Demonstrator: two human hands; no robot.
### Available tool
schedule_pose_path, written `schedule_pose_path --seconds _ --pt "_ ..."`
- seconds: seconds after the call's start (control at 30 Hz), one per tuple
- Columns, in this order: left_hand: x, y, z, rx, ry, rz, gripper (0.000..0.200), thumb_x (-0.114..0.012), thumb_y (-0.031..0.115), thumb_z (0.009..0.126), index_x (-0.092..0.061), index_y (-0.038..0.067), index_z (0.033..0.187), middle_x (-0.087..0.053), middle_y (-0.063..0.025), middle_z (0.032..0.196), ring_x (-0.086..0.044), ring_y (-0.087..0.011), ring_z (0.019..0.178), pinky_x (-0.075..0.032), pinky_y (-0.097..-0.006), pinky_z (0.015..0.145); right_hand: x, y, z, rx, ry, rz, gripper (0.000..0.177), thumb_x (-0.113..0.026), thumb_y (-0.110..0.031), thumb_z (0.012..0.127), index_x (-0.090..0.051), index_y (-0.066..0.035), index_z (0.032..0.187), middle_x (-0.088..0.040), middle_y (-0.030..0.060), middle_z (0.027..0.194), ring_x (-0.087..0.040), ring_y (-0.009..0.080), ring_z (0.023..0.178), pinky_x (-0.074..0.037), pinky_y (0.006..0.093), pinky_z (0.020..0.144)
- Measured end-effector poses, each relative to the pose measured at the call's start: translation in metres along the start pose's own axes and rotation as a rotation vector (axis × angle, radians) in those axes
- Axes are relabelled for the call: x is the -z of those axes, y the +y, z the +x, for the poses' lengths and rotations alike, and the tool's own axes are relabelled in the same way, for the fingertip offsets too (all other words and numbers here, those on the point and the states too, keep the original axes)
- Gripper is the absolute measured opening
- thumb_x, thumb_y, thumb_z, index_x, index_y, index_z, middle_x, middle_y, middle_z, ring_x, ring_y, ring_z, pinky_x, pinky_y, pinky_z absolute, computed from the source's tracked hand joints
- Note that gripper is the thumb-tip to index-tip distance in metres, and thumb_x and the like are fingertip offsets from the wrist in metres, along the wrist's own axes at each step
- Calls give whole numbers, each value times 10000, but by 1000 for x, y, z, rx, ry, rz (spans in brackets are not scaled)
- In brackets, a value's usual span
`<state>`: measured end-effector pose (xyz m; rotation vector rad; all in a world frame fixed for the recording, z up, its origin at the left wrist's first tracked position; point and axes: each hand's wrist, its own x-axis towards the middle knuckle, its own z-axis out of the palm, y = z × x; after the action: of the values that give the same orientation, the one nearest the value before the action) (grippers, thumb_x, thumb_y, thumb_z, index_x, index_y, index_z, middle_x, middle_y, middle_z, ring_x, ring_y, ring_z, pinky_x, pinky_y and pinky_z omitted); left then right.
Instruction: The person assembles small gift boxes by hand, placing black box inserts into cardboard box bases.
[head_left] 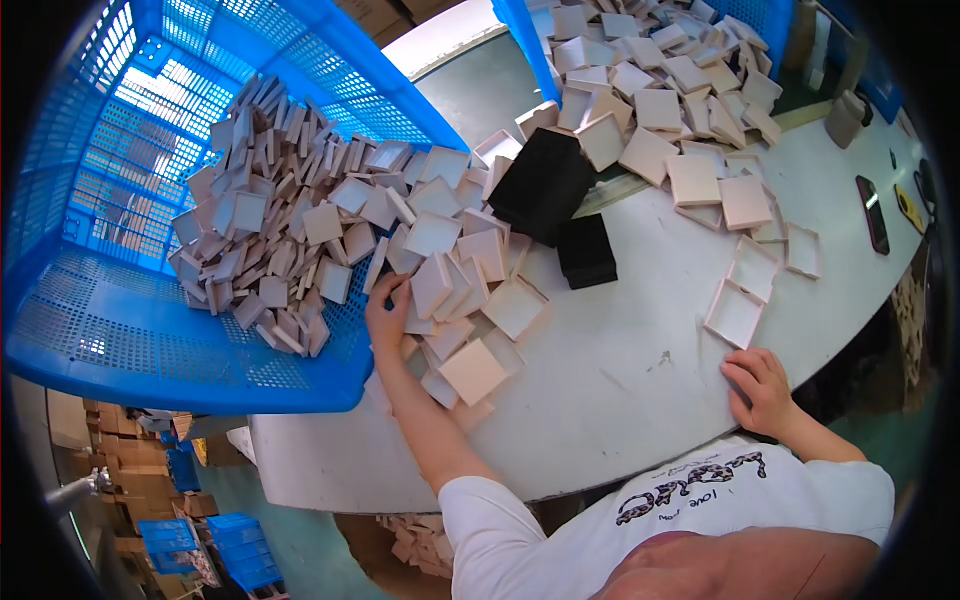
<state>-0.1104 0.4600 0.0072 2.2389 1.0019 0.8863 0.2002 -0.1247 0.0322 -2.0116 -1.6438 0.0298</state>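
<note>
My left hand [388, 308] is at the left edge of a heap of pale pink box halves [433, 285], beside the mouth of the blue crate. Its fingers are bent together at the heap, and what they hold, if anything, is too small to tell. On the right, my right hand [758, 388] rests near the table's front edge with its fingers curled, just below an open box tray [734, 312]. Whether it holds anything is hidden. Two black stacks, a larger one [543, 187] and a smaller one [587, 251], stand in the middle of the table.
A tipped blue crate [200, 375] full of box halves leans at the left. More box halves [660, 110] spill from another blue crate at the back. A phone [872, 214] and a yellow object [909, 208] lie at the right of the white table [600, 400].
</note>
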Motion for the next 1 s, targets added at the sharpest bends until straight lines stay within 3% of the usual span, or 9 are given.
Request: schedule_pose_path --seconds 0.07,0.17,0.2,0.3,0.4,0.53,0.63,0.77,1.0 --pt "-16 13 -20 -27 12 -76 200 -787 190 914 -788 41 1049 -762 -131 1242 -691 -281 1161 -511 -378 1027 3 -2 -1 -8 -12 8 467 -726 -59 752 -680 -35 1217 -637 125 1270 -598 349 1133 -498 469 965" --pt "-25 36 -39 -50 26 157 177 -780 176 918 -774 33 1022 -763 -122 1239 -697 -299 1136 -516 -380 1023 4 -1 -2 10 3 16 463 -729 -63 768 -679 -35 1227 -636 124 1276 -596 345 1143 -495 465 973" --pt "-30 49 -44 66 26 -9 154 -774 160 921 -758 26 996 -775 -112 1172 -684 -304 1129 -522 -400 994 4 0 -3 15 11 22 451 -732 -67 786 -680 -36 1233 -635 120 1282 -595 344 1152 -492 461 980" --pt "-34 78 -56 92 45 95 111 -773 110 919 -734 31 985 -754 -111 1078 -659 -313 1099 -520 -420 960 4 2 -5 31 33 33 444 -735 -71 794 -681 -34 1233 -636 119 1282 -596 343 1155 -493 458 979" --pt "-24 107 -78 -174 271 188 109 -762 61 923 -716 25 1016 -690 -125 1015 -649 -282 1020 -509 -383 910 7 9 -8 60 26 134 449 -758 -70 799 -685 -40 1241 -641 122 1291 -604 345 1155 -496 453 978" --pt "-14 197 -156 -180 417 208 109 -757 46 931 -688 25 1013 -563 -190 1306 -569 -367 1189 -474 -469 1025 26 31 3 157 60 272 500 -799 -92 820 -672 -64 1303 -649 151 1272 -629 358 1127 -520 450 959" --pt "-43 245 -233 -249 277 277 120 -752 52 927 -691 34 1029 -481 -241 1415 -490 -433 1322 -413 -540 1115 51 67 67 309 140 171 549 -799 -123 856 -633 -79 1377 -620 178 1329 -618 364 1168 -533 442 960" --pt "-104 273 -310 -231 73 247 112 -769 62 904 -696 41 988 -393 -274 1522 -393 -487 1444 -363 -561 1168 51 120 202 244 232 146 554 -781 -222 915 -603 -98 1424 -518 222 1488 -510 413 1360 -450 480 1120" --pt "-126 284 -315 16 -11 108 175 -837 138 838 -689 66 898 -425 -313 1512 -451 -517 1406 -409 -568 1157 -20 168 449 205 277 19 621 -706 -292 895 -569 -147 1483 -395 251 1629 -408 487 1471 -365 545 1215"
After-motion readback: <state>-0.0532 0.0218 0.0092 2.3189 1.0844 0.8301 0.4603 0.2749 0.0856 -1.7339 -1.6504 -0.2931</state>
